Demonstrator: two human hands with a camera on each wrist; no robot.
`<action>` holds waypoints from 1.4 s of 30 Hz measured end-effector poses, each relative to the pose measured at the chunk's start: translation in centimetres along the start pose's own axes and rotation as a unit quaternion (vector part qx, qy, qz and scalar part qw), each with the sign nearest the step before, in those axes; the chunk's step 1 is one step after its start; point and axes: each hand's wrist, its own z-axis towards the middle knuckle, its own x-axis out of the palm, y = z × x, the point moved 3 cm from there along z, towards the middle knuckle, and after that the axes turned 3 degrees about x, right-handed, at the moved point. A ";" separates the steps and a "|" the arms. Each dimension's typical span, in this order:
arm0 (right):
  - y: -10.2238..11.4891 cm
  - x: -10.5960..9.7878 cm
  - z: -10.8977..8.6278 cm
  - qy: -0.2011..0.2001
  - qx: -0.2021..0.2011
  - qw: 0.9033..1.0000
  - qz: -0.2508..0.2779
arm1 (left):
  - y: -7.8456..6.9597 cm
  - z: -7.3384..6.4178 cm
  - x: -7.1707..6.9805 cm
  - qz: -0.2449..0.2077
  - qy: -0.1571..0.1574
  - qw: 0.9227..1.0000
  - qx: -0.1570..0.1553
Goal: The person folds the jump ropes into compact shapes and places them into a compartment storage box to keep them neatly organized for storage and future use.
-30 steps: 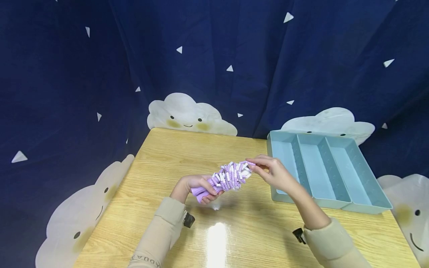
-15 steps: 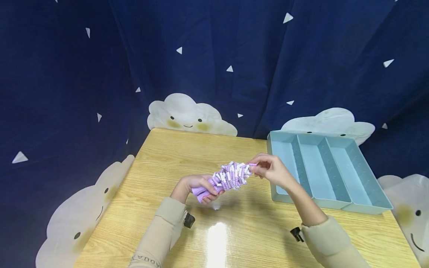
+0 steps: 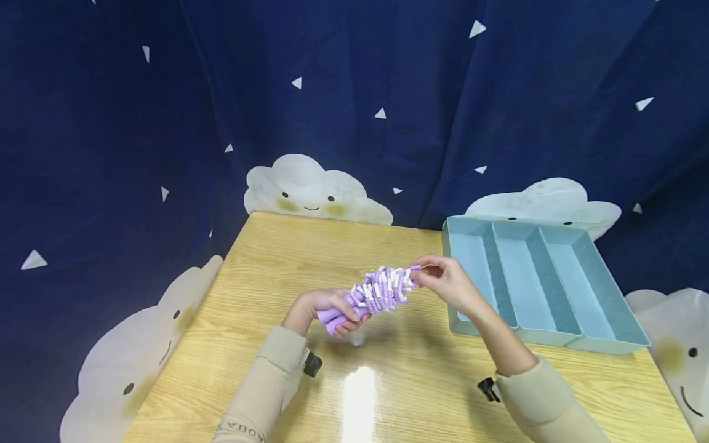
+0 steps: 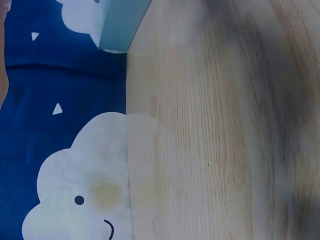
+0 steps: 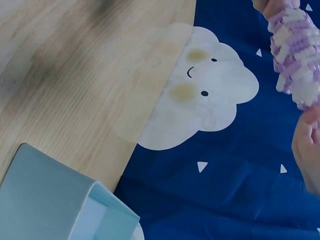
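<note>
A purple and white beaded jump rope (image 3: 383, 289) is gathered into a bundle and held in the air above the table. My left hand (image 3: 332, 303) grips its purple handles (image 3: 331, 320), whose ends poke out below the palm. At the bundle's other end, my right hand (image 3: 447, 283) pinches a beaded length of the rope between thumb and fingers. The right wrist view catches the beaded bundle (image 5: 297, 52) at its right edge, between both hands. In the left wrist view only a sliver of a hand and a few beads show at the left edge.
A light blue tray (image 3: 576, 337) with three long compartments stands at the right of the wooden table (image 3: 310, 246). Behind the table hangs a dark blue curtain (image 3: 332, 49) with white triangles and cloud shapes. Black clips (image 3: 312, 364) sit at both cuffs.
The right hand has shifted slightly at the bundle's far end, its fingers curling in more closely on the rope. My left hand keeps its hold and place.
</note>
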 end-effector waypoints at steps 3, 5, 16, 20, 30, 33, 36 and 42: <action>0.2 -0.1 -0.1 -0.037 0.016 0.999 0.028 | -0.2 0.0 0.2 0.000 0.004 1.000 0.002; 0.3 -0.1 -0.2 -0.060 0.014 0.998 0.034 | -0.3 0.0 0.2 0.001 0.005 1.000 0.004; 1.0 -0.1 -0.4 -0.064 -0.079 0.989 -0.110 | -0.3 -0.1 0.2 -0.001 0.009 1.000 -0.001; 1.2 0.0 -0.5 -0.065 -0.082 0.988 -0.111 | -0.2 -0.2 0.2 -0.005 0.012 1.000 0.000; 1.6 0.4 -0.9 -0.043 -0.108 0.982 -0.152 | -0.1 -0.4 0.1 -0.010 0.011 1.000 0.013; 2.9 0.7 -1.3 -0.035 -0.159 0.973 -0.162 | -0.1 -0.4 0.0 -0.008 0.011 1.000 0.016; 4.2 1.0 -1.8 -0.021 -0.195 0.967 -0.164 | -0.2 -0.4 0.0 -0.007 0.009 1.000 0.016; 4.6 0.9 -1.9 0.014 -0.214 0.963 -0.165 | -0.1 -0.5 -0.1 -0.008 0.000 1.000 0.014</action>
